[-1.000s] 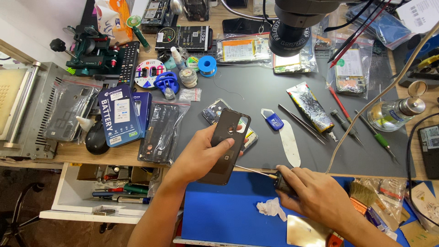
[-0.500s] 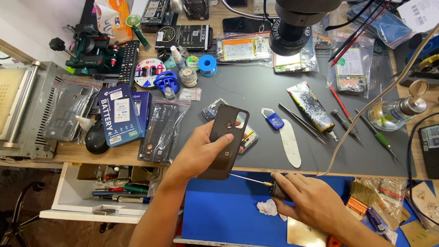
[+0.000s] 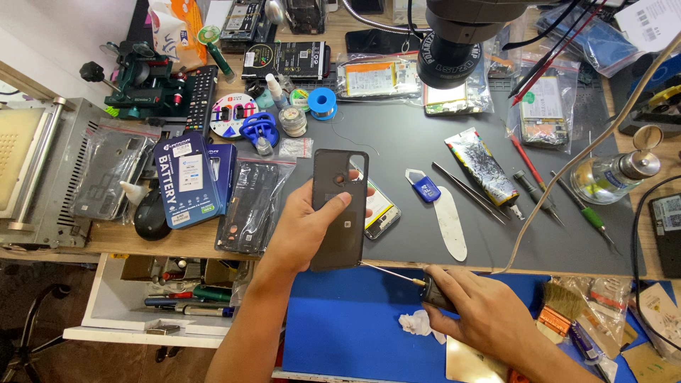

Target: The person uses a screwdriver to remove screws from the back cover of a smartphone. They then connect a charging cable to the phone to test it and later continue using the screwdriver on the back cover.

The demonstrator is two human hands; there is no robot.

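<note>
Just left fingers (image 3: 345,201) clamped on phone back cover (image 3: 339,210), right fingers (image 3: 454,292) around screwdriver (image 3: 425,288).

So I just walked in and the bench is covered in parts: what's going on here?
A person at a cluttered repair bench holds a dark phone back cover up in the left hand, above the grey work mat. The right hand grips a thin screwdriver, its tip pointing at the cover's lower edge. Tweezers, a blue battery box and bagged parts lie around, with a microscope head overhead.
</note>
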